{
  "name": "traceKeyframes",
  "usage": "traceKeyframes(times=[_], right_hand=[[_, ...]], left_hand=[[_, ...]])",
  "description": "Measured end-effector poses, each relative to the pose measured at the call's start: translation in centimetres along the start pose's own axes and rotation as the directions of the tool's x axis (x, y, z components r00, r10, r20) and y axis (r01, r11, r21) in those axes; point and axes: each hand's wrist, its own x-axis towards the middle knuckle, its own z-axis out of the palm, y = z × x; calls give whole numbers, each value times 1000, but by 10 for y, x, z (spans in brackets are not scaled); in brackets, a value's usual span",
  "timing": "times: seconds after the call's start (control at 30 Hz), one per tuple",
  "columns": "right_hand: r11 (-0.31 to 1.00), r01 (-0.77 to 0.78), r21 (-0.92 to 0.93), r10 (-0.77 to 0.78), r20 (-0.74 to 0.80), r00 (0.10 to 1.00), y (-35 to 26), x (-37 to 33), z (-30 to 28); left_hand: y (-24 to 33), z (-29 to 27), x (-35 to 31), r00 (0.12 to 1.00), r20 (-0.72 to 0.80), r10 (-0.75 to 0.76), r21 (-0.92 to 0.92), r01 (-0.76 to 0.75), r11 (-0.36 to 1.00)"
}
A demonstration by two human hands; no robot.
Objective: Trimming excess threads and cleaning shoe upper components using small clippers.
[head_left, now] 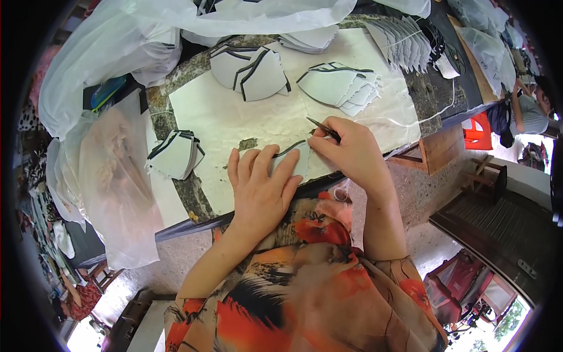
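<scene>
At the far left a clear plastic bag [117, 188] lies over the table's edge, apparently kept off the working area. Right of it, a small stack of black-edged pieces [177, 157] sits at the side of the white sheet [220, 126], perhaps so that it stays within reach. The left hand [261, 186] lies palm down with its fingers spread and extended, gripping nothing; it seems to press the light grey piece [302, 163] against the sheet to stop it sliding. That piece lies between the two hands, near the person, its black strip [291, 148] left showing. Beyond it, a fanned stack [256, 73] and, farther right, another stack [340, 85] stand well apart, probably to keep them separate. The right hand [347, 145] has its fingers closed around a dark pointed tool [324, 128], tip facing up and left; whether these fingers also touch the piece, I cannot tell. At the upper right, a tied bundle [400, 46] has cord across it, presumably holding its layers together.
</scene>
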Motion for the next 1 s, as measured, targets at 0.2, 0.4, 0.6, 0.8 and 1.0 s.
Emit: traceKeyframes(times=[0.2,0.4,0.6,0.8,1.0], right_hand=[[997,-31,69,29,22,999,-3,1,-1],[991,-72,112,70,19,997,-6,0,0],[997,-68,-34,67,-25,997,-2,1,4],[993,-47,-112,33,-126,992,-4,-7,15],[999,-38,-31,34,-139,990,-1,-20,9]], left_hand=[[1,-4,1,1000,0,-11,3,11,1000],[1,-6,3,1000,17,4,26,-4,1000],[1,-5,2,1000,-3,0,8,0,1000],[0,1,-2,999,-31,-43,-41,42,998],[-4,5,-15,999,-32,5,-40,-6,999]])
